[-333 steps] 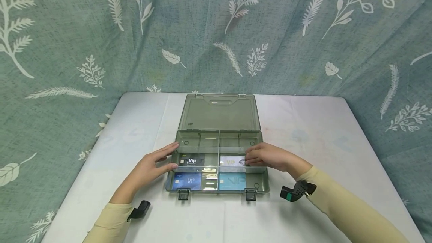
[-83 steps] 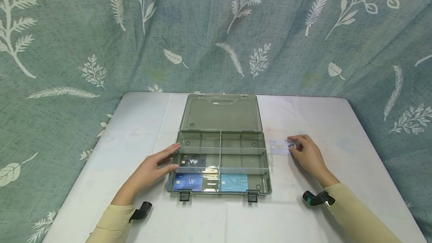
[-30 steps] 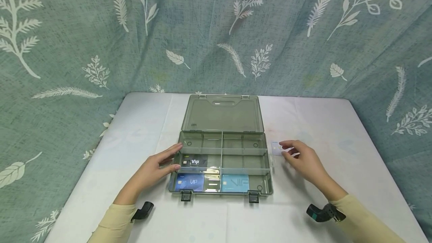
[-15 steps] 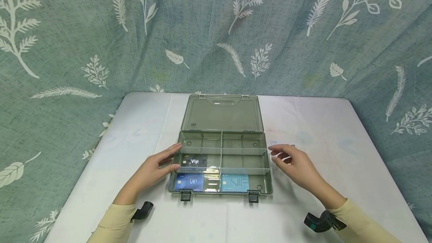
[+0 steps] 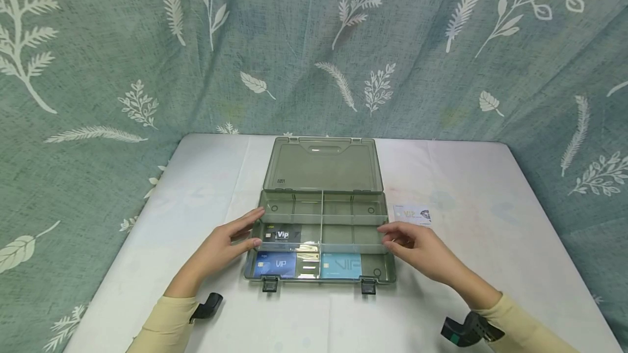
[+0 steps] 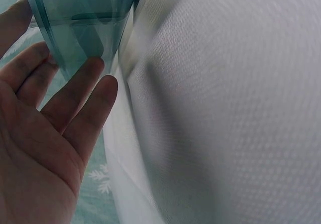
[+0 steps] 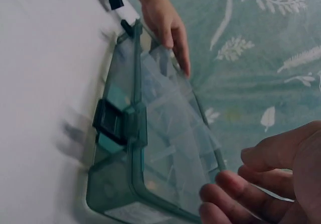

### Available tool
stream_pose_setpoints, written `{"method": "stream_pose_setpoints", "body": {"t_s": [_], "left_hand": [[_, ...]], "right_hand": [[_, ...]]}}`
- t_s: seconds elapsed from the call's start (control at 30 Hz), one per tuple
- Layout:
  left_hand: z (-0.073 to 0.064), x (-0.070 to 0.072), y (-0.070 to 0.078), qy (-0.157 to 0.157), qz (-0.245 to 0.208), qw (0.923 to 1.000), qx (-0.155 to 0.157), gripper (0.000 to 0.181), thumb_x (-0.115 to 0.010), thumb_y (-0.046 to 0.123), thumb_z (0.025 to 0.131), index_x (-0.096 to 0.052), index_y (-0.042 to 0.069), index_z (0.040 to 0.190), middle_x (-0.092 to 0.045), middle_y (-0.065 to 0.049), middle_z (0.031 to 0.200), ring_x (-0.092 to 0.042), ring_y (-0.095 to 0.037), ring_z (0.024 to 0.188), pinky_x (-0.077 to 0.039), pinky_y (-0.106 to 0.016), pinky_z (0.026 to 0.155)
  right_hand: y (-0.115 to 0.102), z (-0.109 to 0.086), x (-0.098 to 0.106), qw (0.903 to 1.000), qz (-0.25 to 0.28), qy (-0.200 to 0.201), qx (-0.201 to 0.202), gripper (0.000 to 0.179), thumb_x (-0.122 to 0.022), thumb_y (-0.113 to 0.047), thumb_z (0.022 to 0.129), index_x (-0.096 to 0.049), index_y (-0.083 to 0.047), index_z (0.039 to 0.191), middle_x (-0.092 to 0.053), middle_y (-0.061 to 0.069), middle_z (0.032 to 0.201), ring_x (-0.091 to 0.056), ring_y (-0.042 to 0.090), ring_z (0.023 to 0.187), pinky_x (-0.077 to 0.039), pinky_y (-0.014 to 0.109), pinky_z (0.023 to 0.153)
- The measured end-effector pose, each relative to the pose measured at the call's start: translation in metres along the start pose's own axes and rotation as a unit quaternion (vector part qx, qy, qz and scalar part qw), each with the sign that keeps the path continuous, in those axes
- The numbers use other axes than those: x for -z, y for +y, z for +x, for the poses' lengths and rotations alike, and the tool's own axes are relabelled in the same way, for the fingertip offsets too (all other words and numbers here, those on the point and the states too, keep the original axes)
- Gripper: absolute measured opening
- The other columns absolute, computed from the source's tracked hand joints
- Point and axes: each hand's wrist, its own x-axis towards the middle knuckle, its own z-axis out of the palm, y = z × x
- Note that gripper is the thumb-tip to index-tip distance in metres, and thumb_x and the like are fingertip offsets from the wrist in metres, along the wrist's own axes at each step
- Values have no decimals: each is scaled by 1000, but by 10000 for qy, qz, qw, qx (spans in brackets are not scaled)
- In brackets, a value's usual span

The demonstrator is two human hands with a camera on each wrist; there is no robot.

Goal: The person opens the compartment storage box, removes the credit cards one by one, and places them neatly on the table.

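Head view: right hand (image 5: 423, 245) has moved from white card (image 5: 409, 213) to box (image 5: 338, 235), fingers (image 5: 395, 226) slightly parted

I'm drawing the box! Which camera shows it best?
The head view: the whole open box, lid included, fits. The left wrist view shows just a piece; the right wrist view shows a latch closer, but crops the box.

Teal-green cloth (image 5: 294, 15), printed with pale leaves and feathery sprigs, hangs around 3 sides of the surface (image 5: 466, 178). White, woven-looking and lightly creased, the surface carries faint reddish and bluish smudges.
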Motion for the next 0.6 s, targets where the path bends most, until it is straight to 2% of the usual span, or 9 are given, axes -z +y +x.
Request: {"method": "stream_pose_setpoints", "body": {"t_s": [0.13,0.23,0.47,0.6], "left_hand": [[0,0,0,6,20,10000,-2,69,-72,35,96,-44,15,156,-36,-2,163,-50,-30,138,-43,-45,113],[0,0,0,2,-16,10000,-8,69,-72,34,96,-44,15,156,-36,-3,163,-49,-30,138,-43,-44,113],[0,0,1,3,25,10000,-13,69,-72,34,96,-44,15,156,-36,-3,163,-49,-30,138,-43,-45,113],[0,0,1,5,42,10000,-18,68,-72,34,96,-44,15,156,-36,-2,163,-48,-29,140,-42,-44,114]], "right_hand": [[-3,0,-3,9986,382,-350,-48,33,-67,-14,100,-65,2,129,-72,13,110,-69,17,97,-61,25,81],[-4,1,-6,9970,483,-589,-109,33,-67,-16,100,-66,3,126,-72,14,112,-70,19,99,-61,24,81],[-8,5,-9,9964,188,-752,-358,32,-67,-23,100,-70,1,121,-74,11,110,-70,17,95,-60,24,77],[-11,6,-9,9956,15,-820,-461,33,-66,-24,101,-71,2,121,-75,11,109,-71,19,93,-61,28,78]]}}
